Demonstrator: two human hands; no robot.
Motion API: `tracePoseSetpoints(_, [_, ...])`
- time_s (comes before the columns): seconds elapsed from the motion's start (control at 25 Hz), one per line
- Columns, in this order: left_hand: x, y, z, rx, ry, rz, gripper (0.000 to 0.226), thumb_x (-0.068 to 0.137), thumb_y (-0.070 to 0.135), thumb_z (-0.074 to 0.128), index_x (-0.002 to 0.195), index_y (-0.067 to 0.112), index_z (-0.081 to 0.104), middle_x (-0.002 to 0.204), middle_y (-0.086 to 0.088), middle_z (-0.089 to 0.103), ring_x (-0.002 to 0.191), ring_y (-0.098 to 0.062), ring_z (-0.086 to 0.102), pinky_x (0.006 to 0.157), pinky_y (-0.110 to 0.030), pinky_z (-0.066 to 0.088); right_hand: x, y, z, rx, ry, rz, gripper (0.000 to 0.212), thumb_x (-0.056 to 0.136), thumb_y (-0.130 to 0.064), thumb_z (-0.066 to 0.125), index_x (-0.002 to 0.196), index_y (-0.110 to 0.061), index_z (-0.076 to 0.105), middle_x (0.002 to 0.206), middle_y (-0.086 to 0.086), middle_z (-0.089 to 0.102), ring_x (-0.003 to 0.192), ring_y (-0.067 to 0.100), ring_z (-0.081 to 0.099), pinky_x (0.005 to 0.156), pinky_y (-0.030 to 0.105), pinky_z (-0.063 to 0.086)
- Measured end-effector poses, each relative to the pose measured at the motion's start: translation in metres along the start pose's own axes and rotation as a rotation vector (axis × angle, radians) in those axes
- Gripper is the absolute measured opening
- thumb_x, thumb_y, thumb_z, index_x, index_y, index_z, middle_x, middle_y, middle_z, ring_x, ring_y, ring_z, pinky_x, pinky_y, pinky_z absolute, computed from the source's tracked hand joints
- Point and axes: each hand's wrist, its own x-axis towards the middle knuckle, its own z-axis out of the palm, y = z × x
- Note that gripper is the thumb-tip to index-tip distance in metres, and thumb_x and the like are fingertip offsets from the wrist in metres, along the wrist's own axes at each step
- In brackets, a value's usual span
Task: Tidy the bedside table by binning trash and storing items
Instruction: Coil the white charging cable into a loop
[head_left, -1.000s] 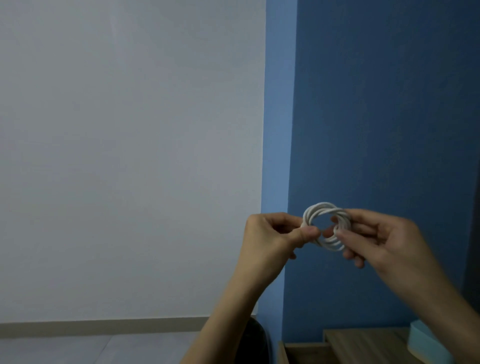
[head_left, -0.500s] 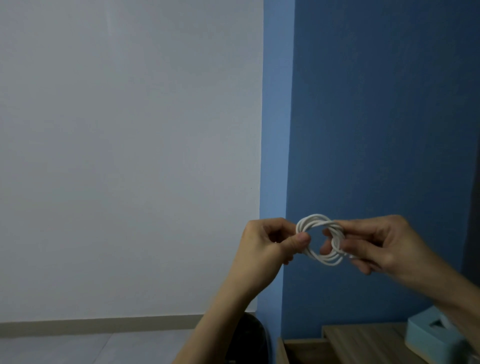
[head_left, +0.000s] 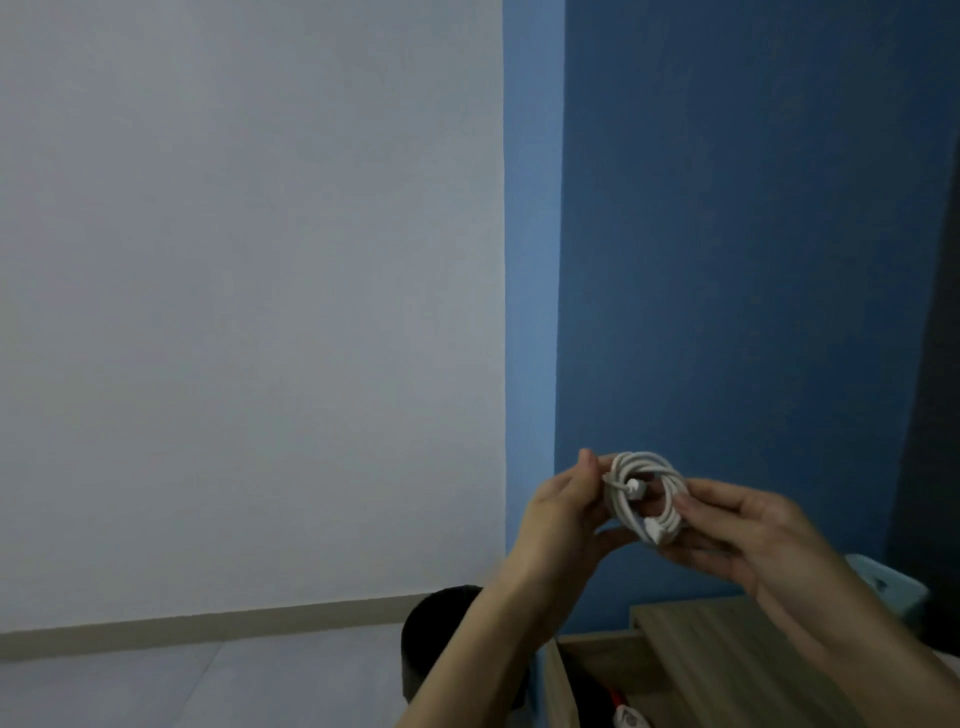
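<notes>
A white cable (head_left: 644, 496), wound into a small coil with both plug ends showing, is held up in front of the blue wall. My left hand (head_left: 558, 525) grips the coil's left side with thumb and fingers. My right hand (head_left: 737, 530) cradles its right and lower side from underneath. Below the hands is the wooden bedside table (head_left: 691, 644) with its drawer (head_left: 597, 680) pulled out; a small white and red item (head_left: 626, 714) lies inside it.
A black bin (head_left: 441, 618) stands on the grey floor left of the table, partly behind my left forearm. A pale blue box (head_left: 883, 582) sits on the table's right end. A dark curtain hangs at the far right.
The view has tilted down, bringing the bin and open drawer into sight. The coil has turned so its plug ends face me, and my right hand now supports it from below.
</notes>
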Motion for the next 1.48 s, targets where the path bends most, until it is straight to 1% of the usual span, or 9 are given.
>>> tracePoseSetpoints(0.28, [0.008,-0.100,-0.010,-0.018,0.062,-0.214,0.033,0.098,0.009,0.036,0.115,-0.007,0.060,0.089,-0.009,0.069,0.077,-0.014,0.066,0.073,-0.021,0.054,-0.017,0.103,-0.021,0.222,0.234,0.210,0.020,0.084,0.002,0.052,0.098,0.001,0.065,0.080,0.009,0.076,0.068,0.018,0.071,0.055,0.024,0.058])
tracePoseSetpoints(0.48, [0.011,-0.202,-0.031,-0.086,0.145,-0.467,0.038,0.096,0.005,0.033,0.123,-0.014,0.053,0.120,-0.030,0.060,0.091,-0.025,0.066,0.082,-0.027,0.054,-0.028,0.199,-0.047,0.275,0.430,0.452,0.015,0.084,0.007,0.051,0.086,0.000,0.064,0.058,0.005,0.072,0.051,0.016,0.068,0.049,0.023,0.056])
tracePoseSetpoints(0.6, [0.011,-0.245,-0.044,-0.061,0.189,-0.599,0.035,0.098,0.007,0.035,0.121,-0.007,0.057,0.125,-0.027,0.060,0.111,-0.036,0.061,0.093,-0.033,0.050,-0.030,0.250,-0.064,0.301,0.530,0.549,0.014,0.083,0.006,0.053,0.083,-0.003,0.063,0.056,0.005,0.072,0.050,0.017,0.068,0.046,0.022,0.055])
tracePoseSetpoints(0.72, [0.013,-0.279,-0.063,0.149,0.331,-0.573,0.028,0.098,0.004,0.041,0.115,0.001,0.062,0.127,-0.015,0.060,0.109,-0.021,0.060,0.083,-0.019,0.050,-0.027,0.304,-0.078,0.286,0.595,0.704,0.010,0.083,0.005,0.055,0.087,-0.001,0.062,0.054,0.003,0.071,0.049,0.016,0.068,0.042,0.020,0.053])
tracePoseSetpoints(0.8, [0.014,-0.305,-0.076,0.274,0.420,-0.546,0.030,0.096,0.003,0.043,0.120,0.009,0.059,0.137,0.000,0.046,0.129,-0.019,0.044,0.096,-0.023,0.040,-0.026,0.343,-0.084,0.272,0.612,0.849,0.012,0.085,0.007,0.051,0.094,0.004,0.059,0.051,0.006,0.069,0.055,0.024,0.066,0.037,0.021,0.051])
tracePoseSetpoints(1.0, [0.013,-0.354,-0.083,0.144,0.460,-0.683,0.049,0.097,0.007,0.043,0.144,0.015,0.032,0.149,-0.006,0.038,0.136,-0.025,0.037,0.112,-0.038,0.032,-0.032,0.413,-0.084,0.196,0.656,1.117,0.023,0.081,0.014,0.052,0.102,0.006,0.056,0.092,0.021,0.061,0.080,0.034,0.055,0.053,0.034,0.052])
tracePoseSetpoints(1.12, [0.011,-0.376,-0.081,0.070,0.466,-0.745,0.047,0.098,0.014,0.042,0.144,0.013,0.033,0.149,-0.008,0.039,0.135,-0.026,0.039,0.114,-0.042,0.032,-0.026,0.437,-0.079,0.111,0.681,1.091,0.028,0.082,0.011,0.052,0.110,0.008,0.057,0.096,0.020,0.059,0.085,0.034,0.055,0.069,0.039,0.048])
tracePoseSetpoints(1.24, [0.014,-0.386,-0.084,0.085,0.494,-0.753,0.047,0.097,0.016,0.045,0.143,0.013,0.036,0.148,-0.011,0.039,0.135,-0.028,0.040,0.113,-0.045,0.033,-0.015,0.449,-0.072,-0.027,0.674,0.993,0.015,0.084,0.007,0.051,0.095,0.005,0.062,0.078,0.013,0.062,0.069,0.028,0.055,0.063,0.034,0.046])
tracePoseSetpoints(1.48, [0.014,-0.403,-0.092,0.084,0.505,-0.746,0.045,0.096,0.018,0.046,0.140,0.013,0.041,0.146,-0.007,0.044,0.133,-0.025,0.043,0.114,-0.044,0.032,-0.008,0.471,-0.063,-0.277,0.699,0.986,0.021,0.086,-0.006,0.058,0.092,0.011,0.066,0.087,0.018,0.064,0.086,0.031,0.057,0.075,0.033,0.040])
